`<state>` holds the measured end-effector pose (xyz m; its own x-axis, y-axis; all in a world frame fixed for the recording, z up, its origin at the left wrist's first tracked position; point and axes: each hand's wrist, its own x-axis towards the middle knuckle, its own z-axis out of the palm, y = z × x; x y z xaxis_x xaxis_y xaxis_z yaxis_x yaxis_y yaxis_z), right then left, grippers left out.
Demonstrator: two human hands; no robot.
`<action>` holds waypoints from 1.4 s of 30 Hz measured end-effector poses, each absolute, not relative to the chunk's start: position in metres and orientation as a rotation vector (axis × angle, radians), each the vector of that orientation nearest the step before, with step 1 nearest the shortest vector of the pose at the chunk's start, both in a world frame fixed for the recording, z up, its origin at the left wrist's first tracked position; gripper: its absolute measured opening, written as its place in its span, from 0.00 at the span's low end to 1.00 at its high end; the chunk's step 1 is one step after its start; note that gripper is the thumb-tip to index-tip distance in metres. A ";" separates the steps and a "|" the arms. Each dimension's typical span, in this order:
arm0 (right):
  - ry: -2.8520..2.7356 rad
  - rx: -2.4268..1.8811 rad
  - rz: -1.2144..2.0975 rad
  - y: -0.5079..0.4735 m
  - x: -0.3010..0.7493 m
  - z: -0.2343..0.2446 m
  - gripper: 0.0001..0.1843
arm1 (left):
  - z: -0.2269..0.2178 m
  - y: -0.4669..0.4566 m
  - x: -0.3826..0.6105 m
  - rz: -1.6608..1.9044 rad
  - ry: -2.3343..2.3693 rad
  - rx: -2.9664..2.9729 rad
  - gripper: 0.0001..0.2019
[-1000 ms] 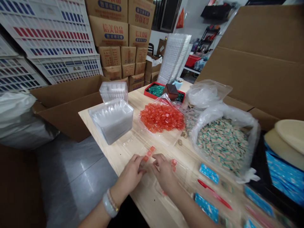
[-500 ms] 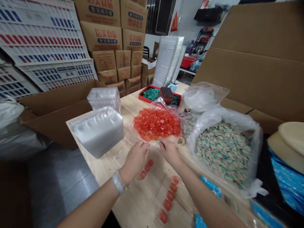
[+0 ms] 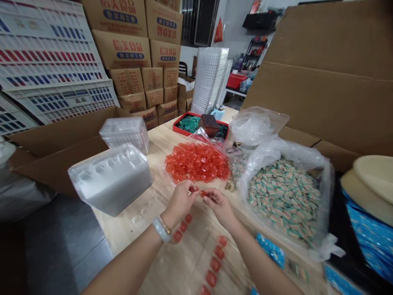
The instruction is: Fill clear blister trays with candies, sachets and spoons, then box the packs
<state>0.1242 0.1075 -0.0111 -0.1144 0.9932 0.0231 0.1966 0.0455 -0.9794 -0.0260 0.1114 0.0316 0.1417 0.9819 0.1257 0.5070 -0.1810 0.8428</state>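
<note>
Nearest, the left hand [image 3: 180, 203] and right hand [image 3: 219, 207] are both closed to a narrow pinch, their fingertips meeting on one small, glossy red candy [image 3: 202, 193] above the table. A smooth pale bangle [image 3: 160, 229] circles the left wrist. Under the hands lies a thin clear plastic tray [image 3: 196, 262] on the grainy wooden table [image 3: 118, 229], with square red candies [image 3: 215, 258] in rows at five and seven o'clock.

At eleven o'clock, a clear bag [image 3: 197, 162] holds a heap of shiny red candies. At two o'clock, a crinkly bag [image 3: 285, 196] bulges with striped green-and-tan candies. At nine o'clock stand squared stacks of clear plastic trays [image 3: 110, 180]. Further off at twelve o'clock, a red tray [image 3: 187, 128] holds green candies, and printed cardboard boxes [image 3: 123, 45] rise in a stack at eleven o'clock.
</note>
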 end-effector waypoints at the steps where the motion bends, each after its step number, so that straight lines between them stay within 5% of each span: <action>1: -1.376 -1.249 1.241 0.101 0.124 -0.006 0.09 | 0.034 0.106 -0.025 0.986 1.378 1.654 0.02; 8: -1.487 -1.288 1.301 0.041 0.119 0.016 0.07 | 0.037 0.038 -0.060 1.098 1.329 1.002 0.08; 17: -2.426 -1.172 0.884 0.007 0.064 0.027 0.12 | 0.012 -0.036 -0.102 1.071 1.417 0.819 0.10; 27: -2.991 -0.900 0.327 0.025 0.037 0.026 0.06 | -0.003 -0.036 -0.101 1.002 1.399 0.928 0.08; 32: -2.925 -0.907 0.496 0.033 0.038 0.027 0.04 | 0.003 -0.036 -0.103 1.021 1.309 0.838 0.05; 37: -2.493 -1.045 0.715 0.022 0.053 0.030 0.14 | 0.015 -0.041 -0.103 1.023 1.237 0.840 0.07; 42: -1.658 -1.097 1.597 -0.002 0.065 0.036 0.09 | 0.028 -0.041 -0.086 1.061 1.077 0.894 0.04</action>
